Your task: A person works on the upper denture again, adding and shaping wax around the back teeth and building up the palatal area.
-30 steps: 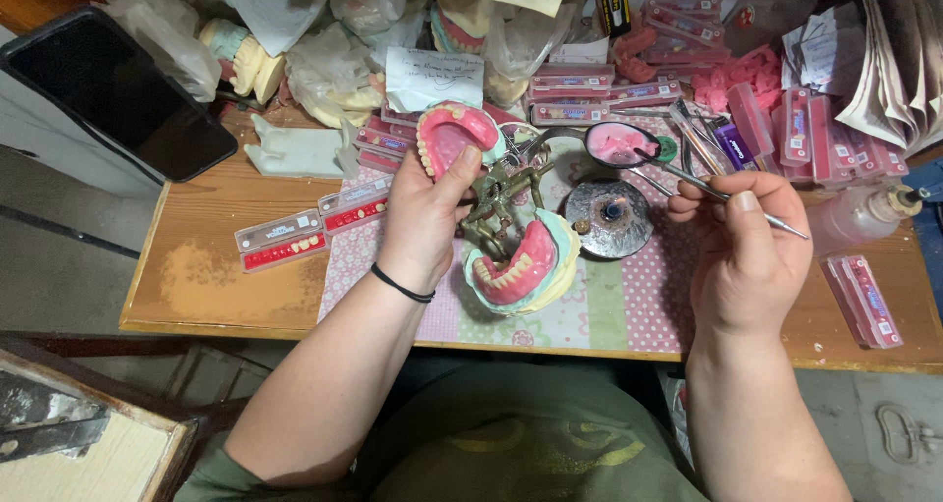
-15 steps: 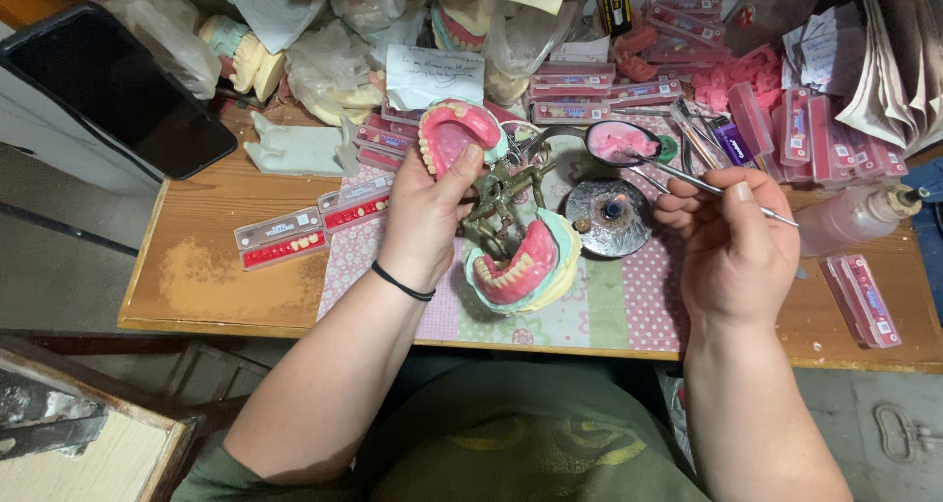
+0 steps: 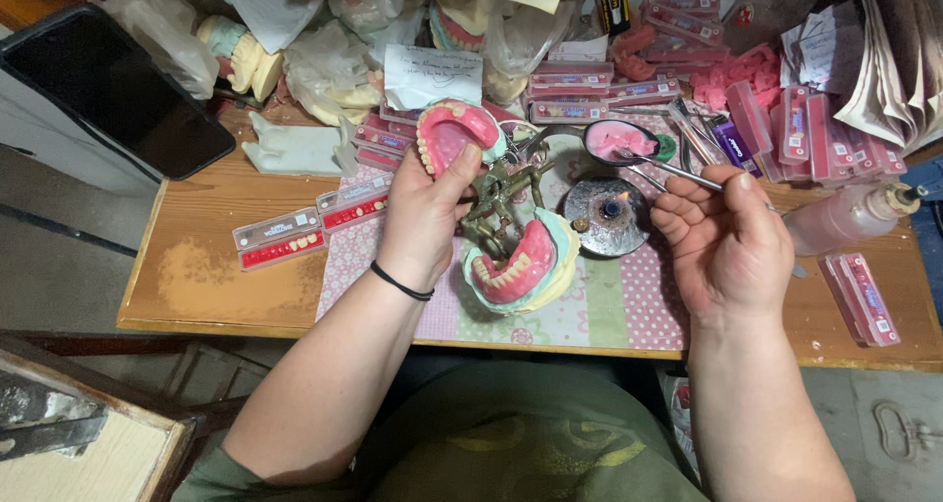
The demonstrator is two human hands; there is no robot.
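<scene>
My left hand (image 3: pixel 424 212) grips the raised upper half of a metal articulator (image 3: pixel 496 193), holding up a pink upper denture (image 3: pixel 450 134) with a row of teeth. The lower denture (image 3: pixel 516 261), pink wax on a pale green cast, lies below on the patterned mat. My right hand (image 3: pixel 725 237) pinches a thin metal tool (image 3: pixel 673 170) whose tip reaches into a small ladle of pink wax (image 3: pixel 619 140). Between the hands a round metal burner (image 3: pixel 609 215) carries a small flame.
Red tooth cards (image 3: pixel 280 239) lie left on the wooden table (image 3: pixel 206 276). More red boxes (image 3: pixel 862 296) and a clear squeeze bottle (image 3: pixel 850 217) sit right. Plastic bags, casts and papers crowd the back edge. A black tablet (image 3: pixel 113 94) rests at far left.
My right hand has shifted slightly left and up, bringing the tool tip into the wax ladle. My left hand has kept its hold on the articulator.
</scene>
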